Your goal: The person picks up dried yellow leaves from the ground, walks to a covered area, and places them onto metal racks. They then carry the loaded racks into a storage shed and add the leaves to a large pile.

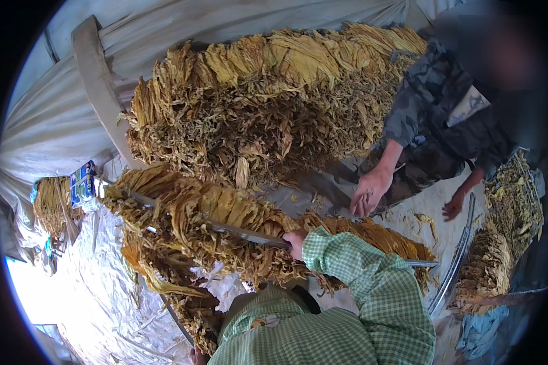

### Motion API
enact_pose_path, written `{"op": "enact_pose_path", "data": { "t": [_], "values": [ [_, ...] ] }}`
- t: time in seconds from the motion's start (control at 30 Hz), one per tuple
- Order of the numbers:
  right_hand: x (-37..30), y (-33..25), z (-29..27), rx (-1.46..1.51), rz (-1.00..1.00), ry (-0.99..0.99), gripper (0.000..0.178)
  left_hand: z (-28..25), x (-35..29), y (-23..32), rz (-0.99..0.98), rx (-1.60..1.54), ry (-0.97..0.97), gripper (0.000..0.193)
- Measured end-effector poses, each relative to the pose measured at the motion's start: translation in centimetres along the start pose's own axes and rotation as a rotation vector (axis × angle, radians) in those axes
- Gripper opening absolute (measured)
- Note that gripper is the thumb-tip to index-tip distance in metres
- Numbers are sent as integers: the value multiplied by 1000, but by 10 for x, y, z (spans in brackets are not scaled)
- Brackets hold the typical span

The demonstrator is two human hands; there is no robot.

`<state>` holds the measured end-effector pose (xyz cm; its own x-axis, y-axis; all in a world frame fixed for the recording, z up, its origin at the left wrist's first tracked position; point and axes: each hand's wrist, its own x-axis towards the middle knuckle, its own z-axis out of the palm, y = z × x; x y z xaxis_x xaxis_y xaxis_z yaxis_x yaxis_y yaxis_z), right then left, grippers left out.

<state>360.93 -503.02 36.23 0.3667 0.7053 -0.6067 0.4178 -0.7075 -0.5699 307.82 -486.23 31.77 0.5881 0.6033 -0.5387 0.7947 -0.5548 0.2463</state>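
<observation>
A long bundle of yellow-brown dried tobacco leaves [182, 207] lies across the space in front of me, with a metal bar [243, 234] running along it. My right hand [295, 243] is closed around this bar near its middle. At the lower edge only a small part of my left hand [197, 357] shows, with its fingers mostly hidden. Beside it hang more tobacco leaves [195, 307], next to a thin metal rod [178, 320].
A large heap of dried tobacco leaves [274, 97] is stacked at the back against pale sheeting [49, 131]. At the right, a co-worker in camouflage [429, 97] reaches toward the bundle. Curved metal rails [455, 261] and more leaves [487, 261] are at the far right. A blue package [83, 184] stands at the left.
</observation>
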Motion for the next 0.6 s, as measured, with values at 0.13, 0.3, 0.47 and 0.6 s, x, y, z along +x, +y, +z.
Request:
{"op": "enact_pose_path", "data": {
  "t": [0.13,0.3,0.47,0.6],
  "values": [
    [35,-36,-13,-89,-91,-61,30,1,3,2,-81,-41,-5,34],
    [57,-69,-39,-224,-70,-159,32,-2,12,-3,-119,-85,-29,32],
    [80,-76,-34,-256,-223,-176,26,1,-8,-4,-182,-130,-12,30],
    [94,-86,-42,-243,-148,-242,22,3,-26,-8,-221,-143,-11,28]
  ]
}}
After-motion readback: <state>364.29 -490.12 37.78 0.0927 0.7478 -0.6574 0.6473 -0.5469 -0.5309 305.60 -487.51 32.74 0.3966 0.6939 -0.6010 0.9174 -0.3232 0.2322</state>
